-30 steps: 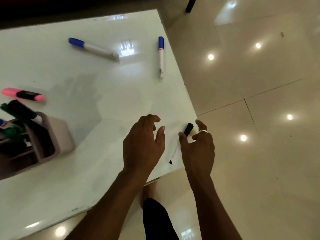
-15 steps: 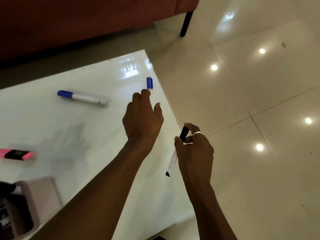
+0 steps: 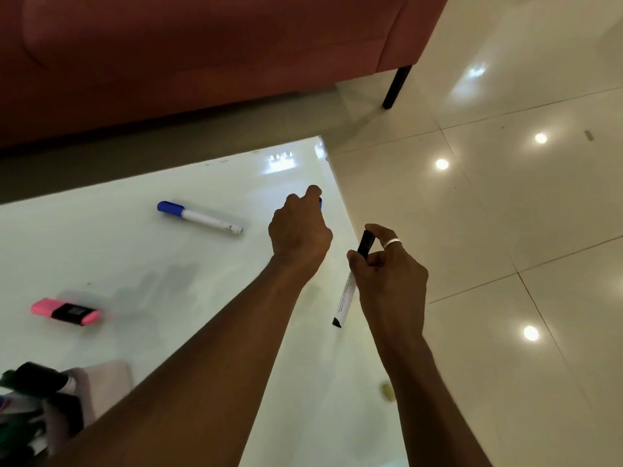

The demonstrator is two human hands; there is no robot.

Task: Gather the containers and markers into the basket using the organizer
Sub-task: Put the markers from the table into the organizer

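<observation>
My right hand holds a white marker with a black cap tilted above the right edge of the glossy white table. My left hand reaches further along that edge, its fingers curled down over a blue-capped marker, of which only the blue tip shows. Another blue-capped white marker lies flat further left. A pink highlighter lies near the left side. The pale organizer stands at the bottom left with several dark and green markers in it. No basket is in view.
A red-brown sofa runs along the far side of the table, with a black leg at its right end. Shiny tiled floor lies to the right of the table's edge.
My right hand lifted the black-capped marker off the table. My left hand moved forward to the blue-capped marker at the right edge and closed over it. The view tilted up toward the sofa.
</observation>
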